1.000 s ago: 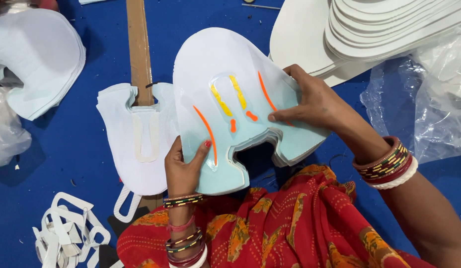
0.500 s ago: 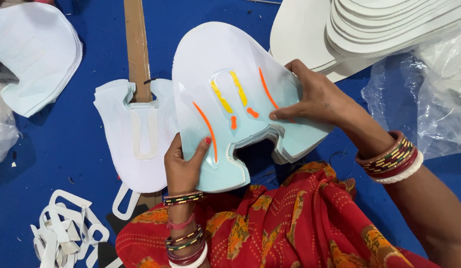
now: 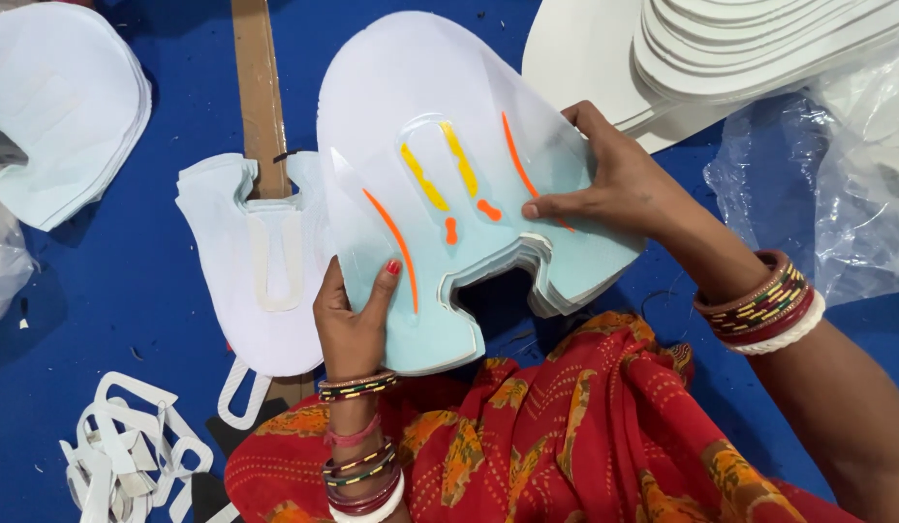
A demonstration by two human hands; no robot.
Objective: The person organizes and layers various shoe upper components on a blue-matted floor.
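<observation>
Both hands [image 3: 348, 320] [image 3: 614, 189] still grip pale blue stack [image 3: 420, 126], barely shifted vs before

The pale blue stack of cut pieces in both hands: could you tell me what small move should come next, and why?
Probably peel the clear stencil sheet off the top. It lies over the pale blue stack, the yellow and orange marks already show through its slots, the right hand fingertips rest at its edge, and the left hand grips the stack's lower lobe.

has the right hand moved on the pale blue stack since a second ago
No, not noticeably. The right hand pinches the same right edge of the pale blue stack, as near to the white pile at upper right as before.
</observation>
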